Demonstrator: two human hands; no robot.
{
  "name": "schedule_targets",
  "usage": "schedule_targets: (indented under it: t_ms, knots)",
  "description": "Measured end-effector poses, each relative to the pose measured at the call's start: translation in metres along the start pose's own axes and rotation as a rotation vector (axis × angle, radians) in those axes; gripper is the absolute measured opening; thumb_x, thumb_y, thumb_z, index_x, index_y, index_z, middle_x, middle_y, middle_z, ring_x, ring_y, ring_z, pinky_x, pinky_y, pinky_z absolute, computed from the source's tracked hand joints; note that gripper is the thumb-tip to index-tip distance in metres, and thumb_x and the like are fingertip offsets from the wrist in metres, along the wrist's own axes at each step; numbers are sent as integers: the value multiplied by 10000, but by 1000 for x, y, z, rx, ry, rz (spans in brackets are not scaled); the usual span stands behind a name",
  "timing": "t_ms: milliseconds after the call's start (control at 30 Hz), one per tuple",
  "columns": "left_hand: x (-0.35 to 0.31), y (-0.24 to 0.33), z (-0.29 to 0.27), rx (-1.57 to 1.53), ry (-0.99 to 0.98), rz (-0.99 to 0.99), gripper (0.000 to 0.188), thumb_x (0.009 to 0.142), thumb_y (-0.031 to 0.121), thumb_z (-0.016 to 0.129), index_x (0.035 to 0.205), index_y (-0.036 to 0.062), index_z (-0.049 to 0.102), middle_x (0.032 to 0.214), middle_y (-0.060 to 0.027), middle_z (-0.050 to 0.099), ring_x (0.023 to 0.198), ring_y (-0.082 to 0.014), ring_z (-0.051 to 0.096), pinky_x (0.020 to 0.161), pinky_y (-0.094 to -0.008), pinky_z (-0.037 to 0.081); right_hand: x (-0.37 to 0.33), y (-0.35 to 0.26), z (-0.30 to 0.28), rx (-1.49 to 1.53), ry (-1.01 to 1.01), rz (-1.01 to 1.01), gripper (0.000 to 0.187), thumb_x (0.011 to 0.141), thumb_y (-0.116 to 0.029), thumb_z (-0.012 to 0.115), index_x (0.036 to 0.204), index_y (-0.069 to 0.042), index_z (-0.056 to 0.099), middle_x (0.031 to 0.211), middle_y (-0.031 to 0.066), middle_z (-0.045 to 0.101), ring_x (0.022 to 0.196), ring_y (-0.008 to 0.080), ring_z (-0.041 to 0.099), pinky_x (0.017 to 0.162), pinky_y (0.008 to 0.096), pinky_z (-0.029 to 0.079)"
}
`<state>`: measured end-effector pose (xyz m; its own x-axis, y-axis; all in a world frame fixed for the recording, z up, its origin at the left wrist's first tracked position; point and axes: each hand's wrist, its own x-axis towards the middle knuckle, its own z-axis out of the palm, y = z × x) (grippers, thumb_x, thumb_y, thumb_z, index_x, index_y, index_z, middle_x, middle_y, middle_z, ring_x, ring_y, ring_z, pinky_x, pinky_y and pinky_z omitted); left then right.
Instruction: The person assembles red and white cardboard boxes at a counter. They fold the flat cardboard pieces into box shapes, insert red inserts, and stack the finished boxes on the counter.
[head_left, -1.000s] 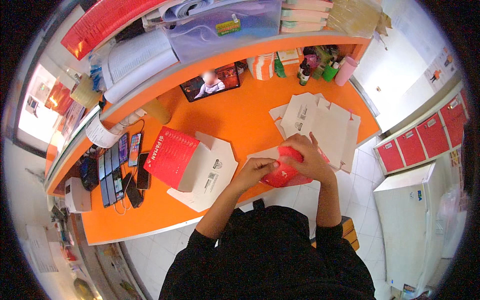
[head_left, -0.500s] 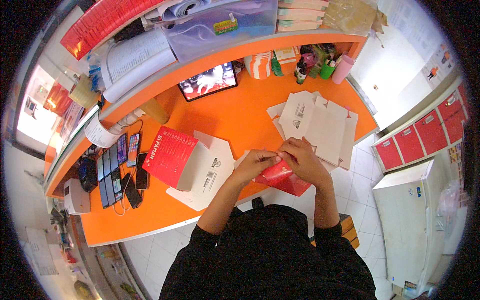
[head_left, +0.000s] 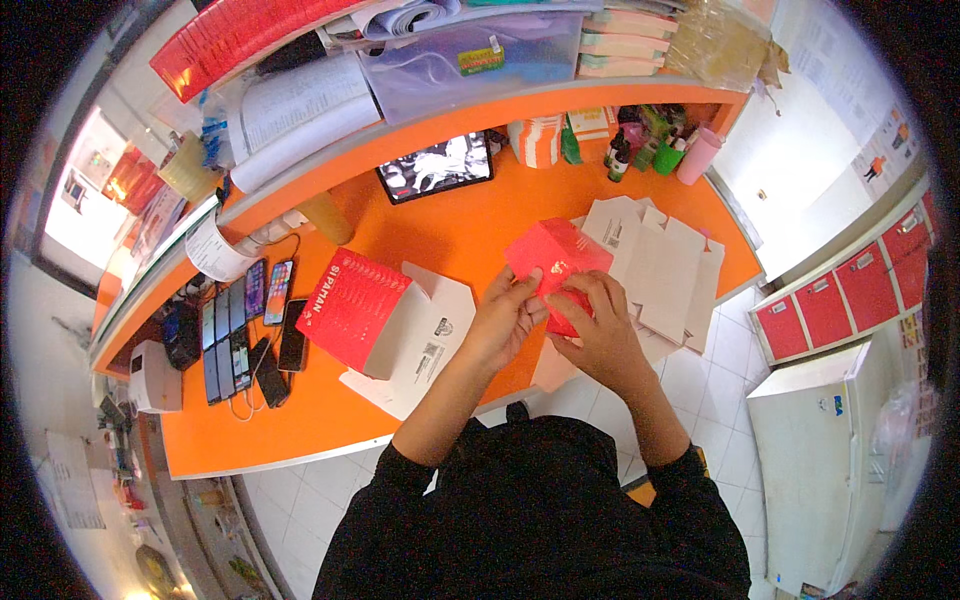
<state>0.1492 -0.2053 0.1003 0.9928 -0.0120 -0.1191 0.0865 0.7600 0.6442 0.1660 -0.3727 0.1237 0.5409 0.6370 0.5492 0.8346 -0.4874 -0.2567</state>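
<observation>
Between my two hands is a red cardboard box (head_left: 560,250), partly folded, its red outer face turned up. My left hand (head_left: 508,318) pinches its near left edge, thumb on the red face. On the near right side, my right hand (head_left: 598,325) grips it with bent fingers, which cover part of the card. To the left, a red and white box (head_left: 352,312) lies on the orange counter with its white inner flap (head_left: 440,345) spread out. Behind my right hand lies a stack of flat white cardboard sheets (head_left: 660,265).
Several phones (head_left: 228,340) with cables lie at the counter's left. A tablet (head_left: 437,166) leans at the back under the shelf (head_left: 420,125), near small bottles (head_left: 618,160) and a pink tumbler (head_left: 700,155). A white fridge (head_left: 815,450) and red lockers (head_left: 820,310) stand at right.
Both hands have turned the red box and raised it away from my body, so more of its red face shows. The view has shifted slightly.
</observation>
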Motion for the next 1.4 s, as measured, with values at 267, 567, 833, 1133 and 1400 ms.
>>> schedule_targets:
  t_ms: [267,567,833,1133,1400]
  knots:
    - [6,33,-7,81,6,0,214,967,169,537,1148,55,546,1091,-83,652,920,-185,675,784,-317,584,-9,19,-31,40,-66,-480,382,718,-214,747,1073,-152,620,1123,49,580,1165,290,520,1019,508,416]
    - [0,29,28,-125,81,102,167,979,167,521,1106,66,559,1026,-59,657,862,-147,666,768,-284,579,1,9,-21,-3,103,-243,421,685,-227,810,1057,-99,659,1185,76,587,1137,319,547,984,480,462]
    - [-7,29,42,-180,129,107,140,976,184,531,1021,64,589,931,-44,656,769,-127,653,693,-249,575,8,24,-18,156,113,-218,480,666,-141,788,1105,-49,616,1211,133,579,1197,383,517,995,465,469]
    - [-13,28,46,-28,51,180,188,972,206,535,1072,53,577,986,-67,652,856,-165,659,765,-313,575,16,26,-33,449,141,-247,484,660,-119,809,1103,-66,623,1170,121,610,1161,329,564,1024,508,425]
    - [-2,41,21,-84,26,62,261,969,208,531,1159,29,541,1097,-95,643,935,-199,658,818,-346,562,18,12,-41,710,155,-240,476,631,-131,837,1068,-85,652,1109,107,638,1104,308,596,995,470,451]
